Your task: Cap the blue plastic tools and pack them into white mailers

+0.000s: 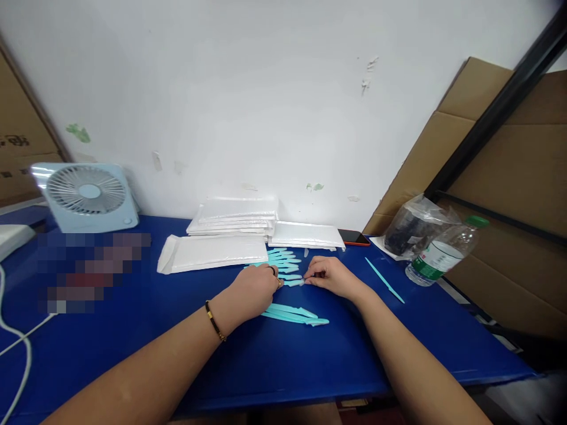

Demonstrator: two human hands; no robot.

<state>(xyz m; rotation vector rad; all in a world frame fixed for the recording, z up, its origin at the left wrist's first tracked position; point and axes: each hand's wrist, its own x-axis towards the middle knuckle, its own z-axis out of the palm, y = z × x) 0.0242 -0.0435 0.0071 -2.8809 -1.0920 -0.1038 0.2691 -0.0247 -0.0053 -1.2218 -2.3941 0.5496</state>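
Several turquoise eyebrow razors [286, 260] lie fanned out on the blue table in front of me. My left hand [252, 290] is closed around the handle of the nearest razor [291, 283] in that row, its tip pointing right. At this tip, my right hand [330, 276] pinches a small clear piece that looks like a blade cap [302, 282]; the fingers partly hide it. Closer to me, below my left hand, a few more razors [295, 314] lie together. A single razor [384, 280] rests apart, to the right of my right hand.
White padded envelopes [217, 252] lie behind the razors, some stacked against the wall. A phone [354, 237] sits beside them. On the right stand a water bottle [445, 254] and a plastic-wrapped dark item [410, 227]. A light blue fan [88, 195] and white cable [27, 354] are left.
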